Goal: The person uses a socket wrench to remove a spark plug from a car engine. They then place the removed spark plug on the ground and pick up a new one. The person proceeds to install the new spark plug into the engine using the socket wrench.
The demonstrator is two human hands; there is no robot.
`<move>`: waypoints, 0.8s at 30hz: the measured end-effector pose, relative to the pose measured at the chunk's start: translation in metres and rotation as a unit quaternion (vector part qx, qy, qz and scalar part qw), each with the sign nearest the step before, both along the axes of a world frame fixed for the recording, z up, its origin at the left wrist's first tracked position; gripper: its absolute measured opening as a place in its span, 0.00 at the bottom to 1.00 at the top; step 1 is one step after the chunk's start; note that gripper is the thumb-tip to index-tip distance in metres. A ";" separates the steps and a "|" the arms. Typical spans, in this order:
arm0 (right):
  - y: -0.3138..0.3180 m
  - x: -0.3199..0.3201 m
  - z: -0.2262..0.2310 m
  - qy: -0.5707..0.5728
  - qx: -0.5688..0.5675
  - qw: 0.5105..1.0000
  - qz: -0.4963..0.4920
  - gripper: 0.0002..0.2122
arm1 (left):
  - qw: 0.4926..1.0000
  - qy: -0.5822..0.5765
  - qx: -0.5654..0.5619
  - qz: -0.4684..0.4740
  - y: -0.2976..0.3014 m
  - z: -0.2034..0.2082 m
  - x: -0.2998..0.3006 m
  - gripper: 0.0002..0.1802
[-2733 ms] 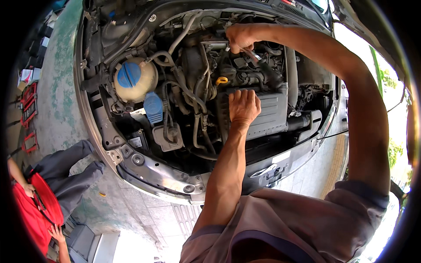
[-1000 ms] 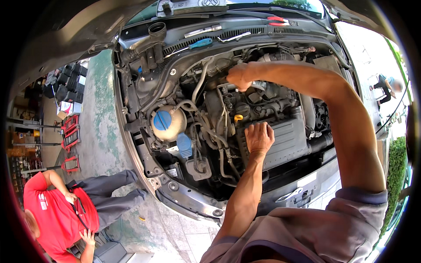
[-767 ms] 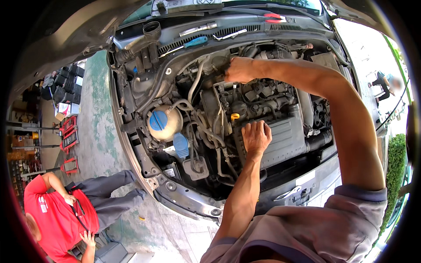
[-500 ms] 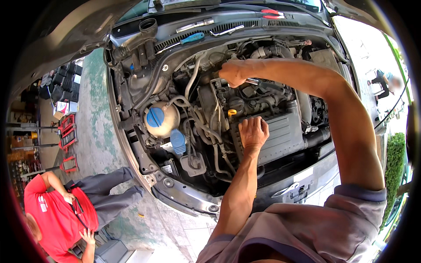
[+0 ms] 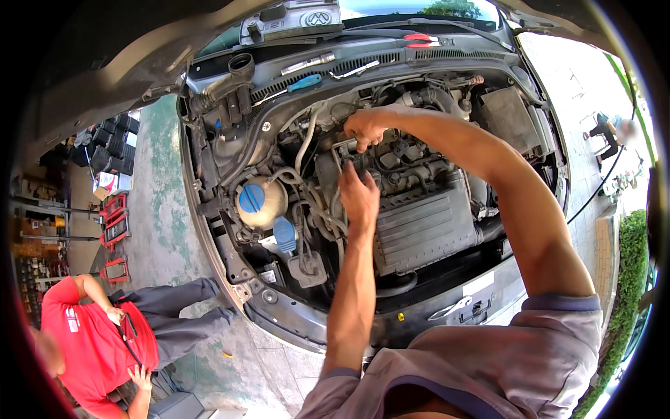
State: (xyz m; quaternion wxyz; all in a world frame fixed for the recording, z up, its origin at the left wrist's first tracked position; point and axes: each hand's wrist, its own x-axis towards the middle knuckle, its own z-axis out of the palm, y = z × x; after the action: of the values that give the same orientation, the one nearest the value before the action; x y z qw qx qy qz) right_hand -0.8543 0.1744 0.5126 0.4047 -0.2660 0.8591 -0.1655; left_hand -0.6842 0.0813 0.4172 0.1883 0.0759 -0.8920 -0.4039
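My right hand reaches over the back of the engine, its fingers curled down beside a metal pipe. What those fingers hold, if anything, is hidden. Just below it, my left hand is raised over the left side of the engine, with index finger and thumb apart. Its fingertips are close to the pipe and dark engine parts; whether they touch is unclear. To the right of the left hand is the ribbed black engine cover.
A blue-capped coolant tank stands left of the engine. Along the cowl lie a blue-handled screwdriver, a ratchet, a metal tool and red-handled pliers. A person in a red shirt is at lower left, holding a dark strip.
My left hand has lifted off the engine cover and moved up and left, near the right hand. A shiny tool end that showed by my right hand is no longer visible.
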 end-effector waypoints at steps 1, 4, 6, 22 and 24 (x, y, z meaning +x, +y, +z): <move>0.013 -0.008 -0.001 -0.048 -0.023 0.998 -0.020 0.13 | 0.999 0.014 -0.028 -0.021 -0.005 0.003 -0.021 0.24; 0.035 -0.014 0.011 -0.080 -0.006 0.995 -0.056 0.18 | 0.983 -0.021 0.010 -0.185 -0.012 0.010 -0.070 0.21; 0.040 -0.018 0.018 -0.077 0.012 0.995 -0.058 0.20 | 0.974 -0.070 0.014 -0.213 -0.009 0.003 -0.078 0.17; 0.026 -0.006 0.003 0.421 0.082 0.811 0.398 0.12 | 0.991 -0.081 0.028 -0.107 0.020 -0.023 -0.077 0.10; 0.046 -0.003 0.012 0.465 0.029 0.792 0.393 0.13 | 0.988 -0.074 0.023 -0.133 0.030 -0.020 -0.082 0.09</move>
State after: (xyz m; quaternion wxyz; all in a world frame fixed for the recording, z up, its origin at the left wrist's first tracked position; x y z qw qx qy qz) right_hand -0.8571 0.2206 0.5246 -0.0061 -0.6139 0.7693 0.1771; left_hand -0.7660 0.1111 0.3971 0.0642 -0.0089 -0.8961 -0.4390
